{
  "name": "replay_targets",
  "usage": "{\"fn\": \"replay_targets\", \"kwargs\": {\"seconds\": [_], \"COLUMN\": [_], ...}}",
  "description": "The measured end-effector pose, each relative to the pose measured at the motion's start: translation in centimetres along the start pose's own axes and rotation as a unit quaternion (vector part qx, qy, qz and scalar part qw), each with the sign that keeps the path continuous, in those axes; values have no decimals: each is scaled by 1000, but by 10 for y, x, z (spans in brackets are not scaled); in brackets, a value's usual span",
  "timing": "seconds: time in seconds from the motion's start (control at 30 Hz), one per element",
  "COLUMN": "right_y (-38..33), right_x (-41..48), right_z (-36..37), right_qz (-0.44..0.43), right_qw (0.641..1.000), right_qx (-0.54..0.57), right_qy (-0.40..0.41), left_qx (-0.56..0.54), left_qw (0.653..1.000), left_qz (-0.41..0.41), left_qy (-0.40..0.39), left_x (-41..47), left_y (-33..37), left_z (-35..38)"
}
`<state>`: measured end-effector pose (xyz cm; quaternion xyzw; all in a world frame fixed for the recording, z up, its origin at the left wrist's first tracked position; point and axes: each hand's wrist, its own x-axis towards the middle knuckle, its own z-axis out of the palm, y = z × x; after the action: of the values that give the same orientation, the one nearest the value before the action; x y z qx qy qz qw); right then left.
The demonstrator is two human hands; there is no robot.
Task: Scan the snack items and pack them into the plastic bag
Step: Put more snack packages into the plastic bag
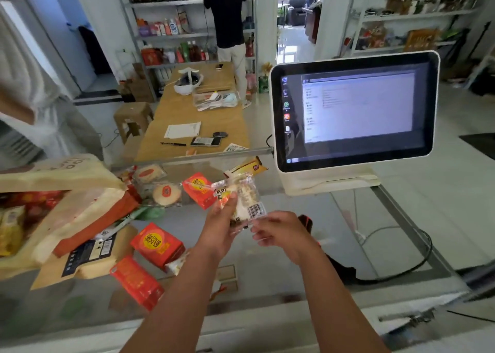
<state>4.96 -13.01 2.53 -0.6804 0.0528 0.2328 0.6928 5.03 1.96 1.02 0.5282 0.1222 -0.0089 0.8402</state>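
My left hand (223,220) grips a clear-wrapped snack packet (245,198) with a barcode label, held upright above the glass counter. My right hand (278,230) pinches the packet's lower right corner beside the barcode. A dark scanner (308,225) with a red glow sits just behind my right hand, mostly hidden. A beige plastic bag (59,192) lies open at the left with snacks inside. Loose snacks lie on the counter: red boxes (158,245) (136,281) (199,189), a round cake (166,193), a kraft pouch (88,259).
A white point-of-sale screen (353,111) stands at the right on the glass counter (267,272). A black cable (401,269) runs across the counter's right side. One person stands at the far left edge, another at the shelves behind. A wooden table lies beyond the counter.
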Motion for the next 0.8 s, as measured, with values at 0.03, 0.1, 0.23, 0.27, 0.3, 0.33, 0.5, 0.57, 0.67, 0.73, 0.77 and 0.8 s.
{"fn": "replay_targets", "kwargs": {"seconds": [0.03,0.1,0.23,0.27,0.3,0.33,0.5,0.57,0.67,0.73,0.77,0.8], "right_y": [1,2,5,6,7,9,24,35,49,60,67,71], "right_x": [1,1,-1,-1,-3,-5,-20,-25,-34,-36,-35,-35], "right_z": [-1,-2,-3,-3,-2,-2,-23,-36,-48,-50,-51,-51], "right_qz": [0,7,32,41,47,43,-112,-94,13,32,15,-5], "right_qw": [1000,1000,999,999,999,997,936,890,849,834,824,820], "right_qx": [8,22,24,11,-5,-21,-214,-337,-468,-518,-535,-538], "right_qy": [0,-5,2,11,27,53,258,291,244,189,185,198], "left_qx": [-6,-12,-13,-15,-22,-37,-108,-111,-112,-115,-115,-110], "left_qw": [1000,1000,999,999,998,997,988,986,985,986,986,988], "left_qz": [1,-1,-34,-47,-60,-71,-102,-121,-126,-121,-117,-111], "left_qy": [3,6,-2,-3,-3,-1,32,24,22,22,19,16], "left_x": [1,3,5,6,8,10,21,21,20,20,19,19], "left_y": [-2,-3,-10,-12,-14,-17,-35,-47,-65,-76,-79,-81], "left_z": [-1,-1,-1,-3,-4,-6,-9,-7,-4,-5,-5,-6]}}
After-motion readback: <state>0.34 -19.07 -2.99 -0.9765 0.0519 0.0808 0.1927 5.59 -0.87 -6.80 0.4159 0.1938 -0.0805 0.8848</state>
